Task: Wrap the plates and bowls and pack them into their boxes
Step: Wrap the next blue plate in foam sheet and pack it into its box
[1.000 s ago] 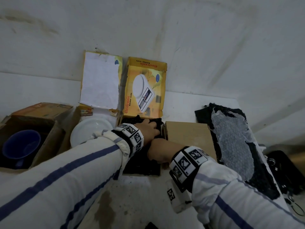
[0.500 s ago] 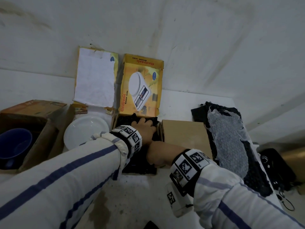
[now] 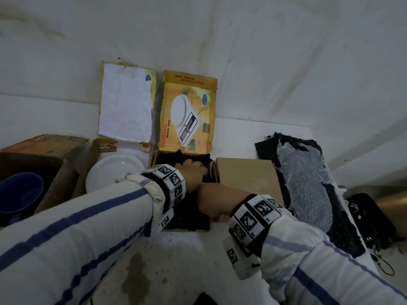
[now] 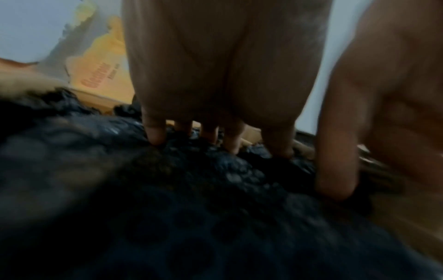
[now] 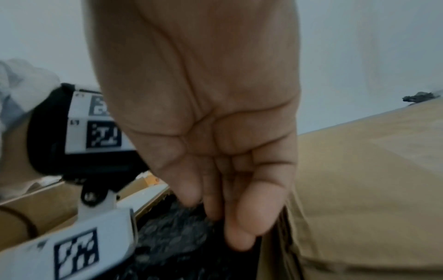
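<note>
A bundle wrapped in black bubble wrap (image 3: 187, 222) lies in the open yellow kitchen-scale box (image 3: 187, 111), whose lid leans on the wall. My left hand (image 3: 193, 170) presses straight fingers (image 4: 155, 136) down into the wrap (image 4: 215, 189) near the box's far edge. My right hand (image 3: 211, 203) is at the right side, its straight fingers (image 5: 239, 233) pushed down between the wrap (image 5: 172, 227) and the brown cardboard flap (image 5: 359, 189). What the wrap holds is hidden. A white plate (image 3: 114, 170) sits bare in the neighbouring box, and a blue bowl (image 3: 19, 190) in the brown box at far left.
A sheet of clear bubble wrap on black wrap (image 3: 306, 186) lies on the right of the white table (image 3: 176, 260). The brown flap (image 3: 244, 175) lies flat between it and the yellow box. A white wall stands close behind the boxes. Dark cables (image 3: 374, 216) hang off the right edge.
Both hands stay pressed on the black bundle in the yellow box. The left hand has edged slightly deeper toward the far side; the view has shifted a little.
</note>
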Demonstrator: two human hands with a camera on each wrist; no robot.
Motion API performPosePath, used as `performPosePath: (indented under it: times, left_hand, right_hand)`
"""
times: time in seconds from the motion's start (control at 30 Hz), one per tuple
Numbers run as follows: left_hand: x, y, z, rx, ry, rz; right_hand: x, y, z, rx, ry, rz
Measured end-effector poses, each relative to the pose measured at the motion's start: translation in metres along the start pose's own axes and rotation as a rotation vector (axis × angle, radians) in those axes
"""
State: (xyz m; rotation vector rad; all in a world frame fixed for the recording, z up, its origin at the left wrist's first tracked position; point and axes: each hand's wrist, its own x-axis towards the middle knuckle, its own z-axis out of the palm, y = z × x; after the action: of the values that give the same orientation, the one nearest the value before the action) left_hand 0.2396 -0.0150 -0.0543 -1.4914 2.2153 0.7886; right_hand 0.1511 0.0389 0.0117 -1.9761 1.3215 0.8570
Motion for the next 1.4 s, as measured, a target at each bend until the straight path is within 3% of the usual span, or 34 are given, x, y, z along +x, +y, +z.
performPosePath:
  times: [0.07, 0.2, 0.43, 0.77, 1.13, 1.4]
  left_hand:
    - [0.0, 0.003, 0.001, -0.04, 0.032, -0.003]
    - [0.0, 0.0, 0.004, -0.197, 0.071, -0.016]
    - [-0.002, 0.005, 0.01, -0.19, 0.214, -0.023]
    - [-0.004, 0.0, 0.01, -0.049, 0.056, 0.081]
    - [0.0, 0.018, 0.023, -0.081, 0.117, -0.049]
    - [0.006, 0.03, 0.027, -0.146, 0.161, -0.162]
  right_hand:
    - [0.0, 0.003, -0.004, -0.039, 0.079, 0.02]
    - [-0.001, -0.001, 0.003, -0.066, 0.026, 0.027]
    - [0.003, -0.011, 0.01, -0.084, -0.034, 0.027]
    - [-0.008, -0.012, 0.0, -0.069, -0.146, 0.073]
    - [-0.011, -0.007, 0.003, -0.193, -0.256, 0.01]
    - [-0.011, -0.004, 0.006, -0.147, -0.295, -0.005]
